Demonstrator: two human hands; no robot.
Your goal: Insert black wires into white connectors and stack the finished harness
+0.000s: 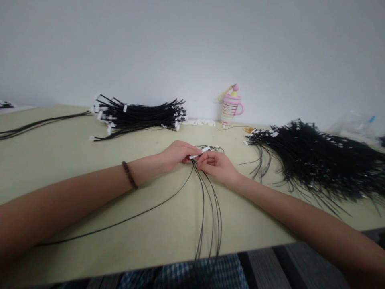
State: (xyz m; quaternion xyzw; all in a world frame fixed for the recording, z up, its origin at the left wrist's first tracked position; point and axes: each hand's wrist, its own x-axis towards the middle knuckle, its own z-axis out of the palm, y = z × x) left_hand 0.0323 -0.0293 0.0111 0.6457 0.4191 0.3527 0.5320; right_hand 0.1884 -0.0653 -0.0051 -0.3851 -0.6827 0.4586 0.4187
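Above the middle of the bench [75,154], between its back and front edges, a slim white plastic connector [205,149] sits at the fingertips, thin black wires [213,212] trailing from it. The left hand [174,155] is closed, pinching the connector between thumb and fingers; the right hand [221,167] is curled shut with its fingertips on the wires just beside it. Exactly what lies under the right fingertips is partly hidden.

The connector looks light, hard and smooth, so small that it could slip; it is best taken by its long sides, near one end. The wires look light, springy and limp over their length, likely to tangle, and are best gripped close to the connector, where a pull strains them least.

Counts: one connector assembly in hand, though whether its white part is one piece or two cannot be told; at least four strands over the front edge, and one curving towards the left end. One bundle of black cables with white plastic ends [141,116] lies by the back edge, left of the middle; one larger heap of loose black wires [325,160] spreads towards the right end. Between them stand one pink-and-white striped cup-shaped ornament [229,110] and a row of small white pieces [203,122], too blurred to count.
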